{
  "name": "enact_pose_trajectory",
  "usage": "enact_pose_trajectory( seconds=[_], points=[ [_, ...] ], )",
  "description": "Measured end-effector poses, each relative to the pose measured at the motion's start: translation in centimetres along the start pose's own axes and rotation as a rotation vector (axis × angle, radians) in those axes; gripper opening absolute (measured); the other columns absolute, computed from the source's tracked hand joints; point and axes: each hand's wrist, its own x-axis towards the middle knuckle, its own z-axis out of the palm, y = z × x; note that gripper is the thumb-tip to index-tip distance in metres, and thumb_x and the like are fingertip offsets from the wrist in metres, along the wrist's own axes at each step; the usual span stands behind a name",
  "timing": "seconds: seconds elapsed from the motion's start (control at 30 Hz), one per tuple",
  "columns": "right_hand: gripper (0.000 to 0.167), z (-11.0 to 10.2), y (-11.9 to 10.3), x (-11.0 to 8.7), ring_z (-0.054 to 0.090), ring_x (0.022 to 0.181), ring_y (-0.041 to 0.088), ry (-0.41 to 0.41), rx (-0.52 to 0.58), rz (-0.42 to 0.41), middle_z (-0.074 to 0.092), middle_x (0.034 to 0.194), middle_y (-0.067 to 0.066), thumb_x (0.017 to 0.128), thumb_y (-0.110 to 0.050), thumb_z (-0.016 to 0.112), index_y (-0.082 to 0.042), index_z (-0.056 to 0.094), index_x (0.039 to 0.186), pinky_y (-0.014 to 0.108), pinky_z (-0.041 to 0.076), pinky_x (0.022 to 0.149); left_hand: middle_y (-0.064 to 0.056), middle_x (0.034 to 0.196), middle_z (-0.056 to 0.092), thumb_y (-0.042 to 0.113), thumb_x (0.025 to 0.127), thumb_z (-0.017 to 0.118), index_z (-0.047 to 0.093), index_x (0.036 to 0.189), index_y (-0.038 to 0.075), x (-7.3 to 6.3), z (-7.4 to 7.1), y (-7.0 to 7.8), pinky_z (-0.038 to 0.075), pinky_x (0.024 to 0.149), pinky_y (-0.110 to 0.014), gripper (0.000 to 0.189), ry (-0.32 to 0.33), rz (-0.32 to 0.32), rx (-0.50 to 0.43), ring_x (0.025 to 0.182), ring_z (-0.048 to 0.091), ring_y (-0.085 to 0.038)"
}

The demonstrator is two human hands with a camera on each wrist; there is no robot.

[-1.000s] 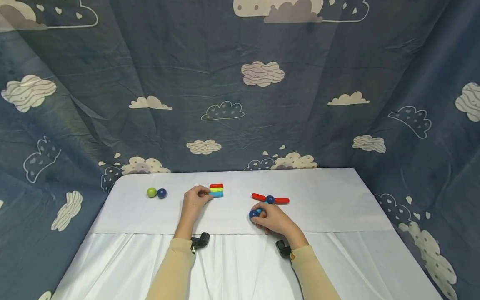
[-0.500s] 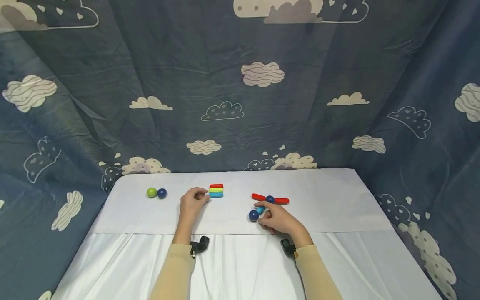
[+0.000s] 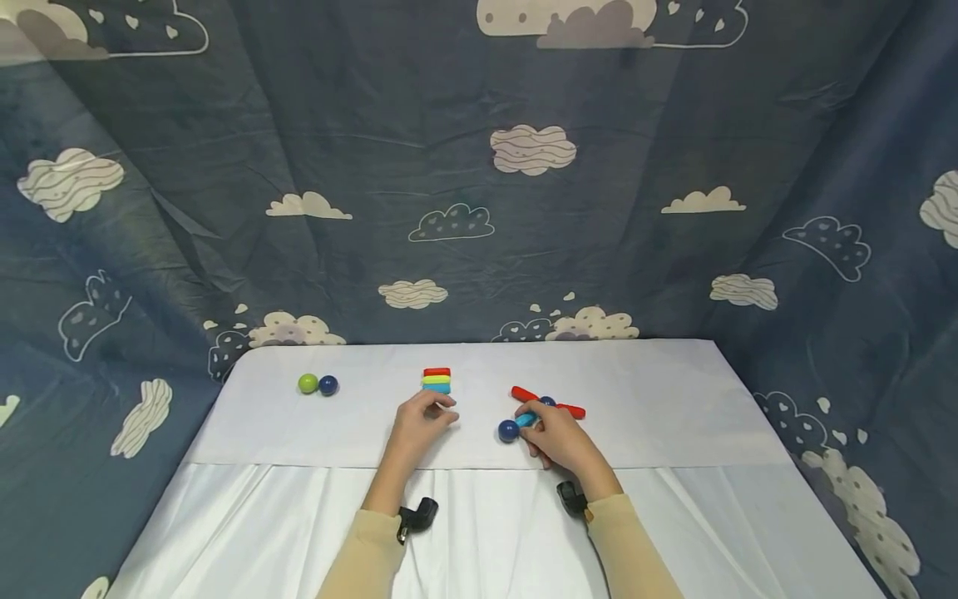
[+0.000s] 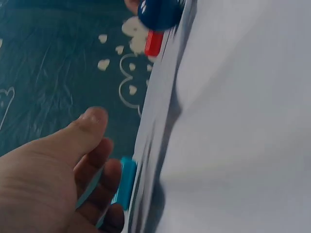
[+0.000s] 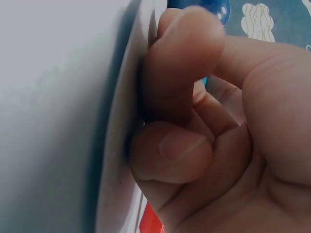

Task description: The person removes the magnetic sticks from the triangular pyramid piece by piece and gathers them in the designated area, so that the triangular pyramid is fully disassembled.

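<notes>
The right hand (image 3: pixel 560 436) pinches a light-blue rod (image 3: pixel 527 419) in its fingers, seemingly adjusting it; next, the relaxed, empty left hand (image 3: pixel 419 426) might best steady the nearest navy ball (image 3: pixel 508 431).

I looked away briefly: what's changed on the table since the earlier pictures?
The left hand moved from the left of the coloured stack to its near side. The red rods turned, their right end swinging nearer. The right hand stays at the light blue rod; the stack and green ball stayed put.
</notes>
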Motion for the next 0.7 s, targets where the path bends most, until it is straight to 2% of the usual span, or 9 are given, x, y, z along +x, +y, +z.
enact_pose_trajectory(
  seconds=[0.13, 0.27, 0.5, 0.7],
  points=[
    [0.024, 0.3, -0.2, 0.2, 0.052, 0.04, 0.015, 0.014, -0.035, -0.028, 0.062, 0.059, 0.0, 0.1, -0.02, 0.074, -0.017, 0.069, 0.123, 0.025, 0.043, 0.047, 0.004, 0.104, 0.076, 0.021, 0.089, 0.087, 0.079, 0.109, 0.019, -0.5, 1.5, 0.9, 0.056, 0.089, -0.031, 0.021, -0.131, 0.043, 0.024, 0.094, 0.068, -0.012],
    [0.023, 0.7, -0.6, 0.4, 0.053, 0.039, 0.013, 0.025, -0.064, -0.047, 0.062, 0.057, -0.002, 0.1, -0.022, 0.075, -0.014, 0.07, 0.121, 0.025, 0.043, 0.046, 0.003, 0.109, 0.076, 0.023, 0.089, 0.087, 0.078, 0.116, 0.019, -0.8, 2.4, 1.7, 0.056, 0.091, -0.033, 0.029, -0.197, 0.059, 0.04, 0.099, 0.068, -0.014],
    [0.02, 1.4, -1.2, 0.3, 0.051, 0.035, 0.009, 0.024, -0.033, -0.071, 0.062, 0.055, -0.002, 0.101, -0.02, 0.074, -0.01, 0.07, 0.118, 0.022, 0.042, 0.04, 0.002, 0.111, 0.075, 0.024, 0.089, 0.087, 0.076, 0.121, 0.018, -1.1, 2.9, 2.3, 0.056, 0.09, -0.032, 0.034, -0.221, 0.06, 0.076, 0.1, 0.067, -0.015],
    [0.019, 1.9, -1.6, 0.2, 0.052, 0.034, 0.008, 0.031, -0.005, -0.068, 0.063, 0.055, -0.002, 0.101, -0.019, 0.073, -0.01, 0.07, 0.117, 0.024, 0.045, 0.04, 0.003, 0.11, 0.075, 0.027, 0.088, 0.088, 0.076, 0.124, 0.019, -1.1, 3.1, 2.4, 0.053, 0.089, -0.032, 0.038, -0.221, 0.044, 0.105, 0.098, 0.064, -0.012]
  ],
)
